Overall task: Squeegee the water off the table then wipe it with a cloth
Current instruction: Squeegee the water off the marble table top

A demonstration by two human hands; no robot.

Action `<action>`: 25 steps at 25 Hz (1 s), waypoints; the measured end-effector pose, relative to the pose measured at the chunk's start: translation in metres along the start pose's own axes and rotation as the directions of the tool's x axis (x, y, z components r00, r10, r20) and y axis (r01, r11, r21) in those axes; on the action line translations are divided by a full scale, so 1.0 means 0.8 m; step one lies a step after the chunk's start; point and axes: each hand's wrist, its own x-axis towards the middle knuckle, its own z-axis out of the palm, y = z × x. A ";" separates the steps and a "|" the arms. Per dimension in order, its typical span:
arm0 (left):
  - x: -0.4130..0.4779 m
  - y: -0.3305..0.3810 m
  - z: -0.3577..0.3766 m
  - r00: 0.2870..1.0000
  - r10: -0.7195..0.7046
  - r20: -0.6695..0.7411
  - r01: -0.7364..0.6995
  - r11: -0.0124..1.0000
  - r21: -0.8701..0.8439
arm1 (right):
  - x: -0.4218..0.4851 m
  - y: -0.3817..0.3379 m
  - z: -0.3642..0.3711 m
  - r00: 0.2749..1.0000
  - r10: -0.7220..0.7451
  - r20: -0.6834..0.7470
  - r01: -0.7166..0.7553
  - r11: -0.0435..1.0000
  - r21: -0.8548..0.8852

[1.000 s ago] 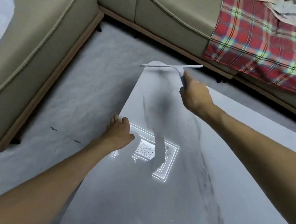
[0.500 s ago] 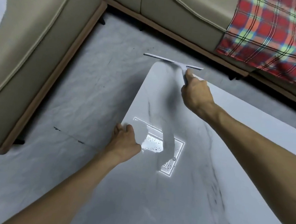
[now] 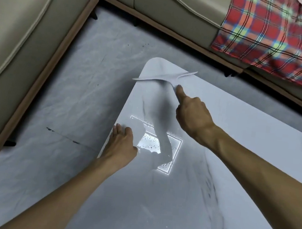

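I see the right hand (image 3: 192, 113) wrapped around the handle of a white squeegee (image 3: 164, 76), index finger stretched along the handle toward the blade. The blade is motion-blurred, lying across the far left corner of the white marble table (image 3: 241, 178), one end poking just past the table's left edge – I can't tell if the rubber actually touches the surface. The left hand (image 3: 120, 144) sits flat at the left edge of the table, fingers (image 3: 116, 129) extended and close together, holding nothing, thumb on the tabletop. Just right of that hand there's a bright square ceiling-light reflection (image 3: 151, 144) on the tabletop, with small water droplets showing as dark specks inside it; a grey shadow of the right arm cuts across it. Grey veining runs down the near right part of the table. Beyond the table – grey marbled floor (image 3: 55, 105), a beige sofa (image 3: 24, 37) along the left and far sides, and a red plaid blanket (image 3: 275, 37) draped over the far right seat. No cloth for wiping in sight.
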 end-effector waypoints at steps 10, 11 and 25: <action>0.003 0.015 -0.019 0.980 -0.061 0.189 0.083 0.990 -0.112 | 0.012 0.012 -0.026 0.992 -0.099 -0.079 0.100 0.995 0.007; 0.003 0.016 -0.019 0.979 -0.064 0.195 0.087 0.990 -0.112 | 0.030 0.001 -0.023 0.993 -0.099 -0.070 0.100 0.995 0.014; 0.003 0.017 -0.030 0.961 -0.067 0.270 0.106 0.985 -0.135 | -0.075 0.059 -0.025 0.992 -0.041 0.117 0.035 0.998 0.057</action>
